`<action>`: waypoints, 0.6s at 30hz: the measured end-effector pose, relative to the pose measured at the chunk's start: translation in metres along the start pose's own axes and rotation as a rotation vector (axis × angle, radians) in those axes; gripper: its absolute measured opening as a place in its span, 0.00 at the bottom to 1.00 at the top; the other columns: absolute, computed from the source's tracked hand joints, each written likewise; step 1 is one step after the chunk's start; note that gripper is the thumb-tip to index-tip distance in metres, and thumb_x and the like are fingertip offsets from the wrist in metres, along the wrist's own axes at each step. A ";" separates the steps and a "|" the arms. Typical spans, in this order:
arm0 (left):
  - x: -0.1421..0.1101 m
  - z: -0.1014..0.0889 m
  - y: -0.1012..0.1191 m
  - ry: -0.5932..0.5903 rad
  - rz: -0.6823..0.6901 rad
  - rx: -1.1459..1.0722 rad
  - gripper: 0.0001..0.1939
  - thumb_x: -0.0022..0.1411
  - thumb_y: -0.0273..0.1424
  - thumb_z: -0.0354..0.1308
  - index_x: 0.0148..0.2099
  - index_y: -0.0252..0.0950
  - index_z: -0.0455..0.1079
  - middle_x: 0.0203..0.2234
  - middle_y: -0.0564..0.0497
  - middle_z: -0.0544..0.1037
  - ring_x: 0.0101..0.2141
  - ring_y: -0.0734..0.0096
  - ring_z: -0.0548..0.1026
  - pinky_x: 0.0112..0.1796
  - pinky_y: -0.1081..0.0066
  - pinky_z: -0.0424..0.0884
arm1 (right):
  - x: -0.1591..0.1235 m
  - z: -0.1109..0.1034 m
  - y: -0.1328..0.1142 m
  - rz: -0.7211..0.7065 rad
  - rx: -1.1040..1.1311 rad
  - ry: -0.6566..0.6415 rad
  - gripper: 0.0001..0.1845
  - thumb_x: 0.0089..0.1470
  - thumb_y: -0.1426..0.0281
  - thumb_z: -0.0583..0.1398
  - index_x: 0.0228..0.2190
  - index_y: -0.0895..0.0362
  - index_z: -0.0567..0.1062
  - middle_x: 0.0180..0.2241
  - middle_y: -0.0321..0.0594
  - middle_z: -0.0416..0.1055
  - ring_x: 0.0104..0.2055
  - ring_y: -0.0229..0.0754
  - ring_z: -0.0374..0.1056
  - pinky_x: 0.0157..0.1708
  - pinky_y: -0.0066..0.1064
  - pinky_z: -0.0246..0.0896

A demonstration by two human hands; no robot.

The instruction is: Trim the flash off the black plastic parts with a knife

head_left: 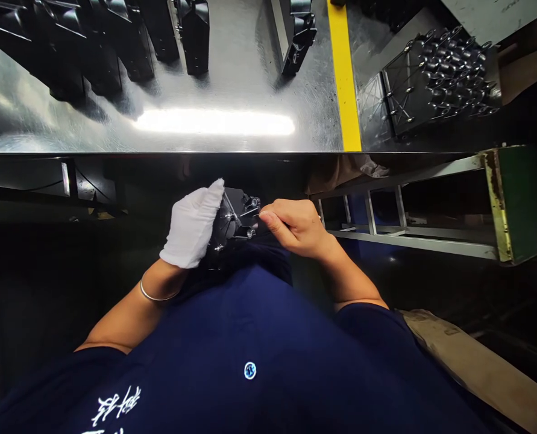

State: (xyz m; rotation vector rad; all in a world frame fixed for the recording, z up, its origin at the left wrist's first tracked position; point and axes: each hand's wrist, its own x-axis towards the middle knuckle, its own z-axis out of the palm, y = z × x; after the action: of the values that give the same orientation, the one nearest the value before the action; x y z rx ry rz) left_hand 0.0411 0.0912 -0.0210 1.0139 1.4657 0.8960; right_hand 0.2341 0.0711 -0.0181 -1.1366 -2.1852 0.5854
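Observation:
My left hand (192, 226), in a white glove, is closed around the left side of a black moulded plastic part (234, 214). The part has ribs and round posts on its right side and is held in front of my body, below the table edge. My bare right hand (295, 226) is at the part's right side, thumb and forefinger pinched together close to the posts. Whatever lies between those fingertips, if anything, is too small to make out.
A metal table (236, 90) has a row of black parts (128, 42) at its left and a single black part (298, 36) further right. Beyond a yellow strip (345, 78) stand stacked black parts (458, 72). A metal frame (431, 235) is at right, above a cardboard piece (476, 367).

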 end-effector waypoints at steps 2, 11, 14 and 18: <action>-0.003 0.000 0.001 0.027 0.016 0.032 0.22 0.63 0.40 0.58 0.20 0.37 0.61 0.16 0.58 0.62 0.19 0.79 0.60 0.21 0.75 0.60 | 0.002 -0.007 -0.002 0.043 0.130 -0.127 0.20 0.66 0.66 0.51 0.24 0.58 0.71 0.21 0.33 0.67 0.22 0.30 0.61 0.26 0.22 0.55; -0.008 0.000 0.000 0.106 0.248 0.141 0.25 0.62 0.43 0.59 0.19 0.38 0.55 0.16 0.58 0.56 0.20 0.77 0.56 0.21 0.74 0.58 | 0.001 -0.015 0.001 -0.056 0.555 -0.257 0.24 0.67 0.60 0.50 0.26 0.60 0.74 0.20 0.35 0.66 0.20 0.29 0.59 0.23 0.23 0.54; -0.006 -0.001 0.000 0.127 0.286 0.165 0.24 0.63 0.42 0.58 0.20 0.38 0.56 0.16 0.58 0.57 0.20 0.77 0.56 0.22 0.74 0.58 | 0.001 -0.004 0.001 -0.114 0.284 -0.017 0.24 0.65 0.55 0.52 0.26 0.60 0.73 0.20 0.35 0.65 0.21 0.31 0.58 0.23 0.26 0.51; -0.006 -0.003 -0.001 0.132 0.289 0.170 0.24 0.62 0.42 0.58 0.19 0.39 0.56 0.15 0.58 0.56 0.20 0.77 0.55 0.22 0.73 0.57 | 0.001 0.006 0.002 -0.223 -0.019 0.055 0.29 0.59 0.47 0.56 0.20 0.57 0.67 0.18 0.33 0.59 0.22 0.33 0.54 0.23 0.28 0.46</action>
State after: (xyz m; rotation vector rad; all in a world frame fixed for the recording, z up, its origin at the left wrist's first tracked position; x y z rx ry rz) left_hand 0.0387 0.0849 -0.0198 1.3381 1.5494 1.0735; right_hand 0.2305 0.0721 -0.0238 -0.8919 -2.2353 0.4319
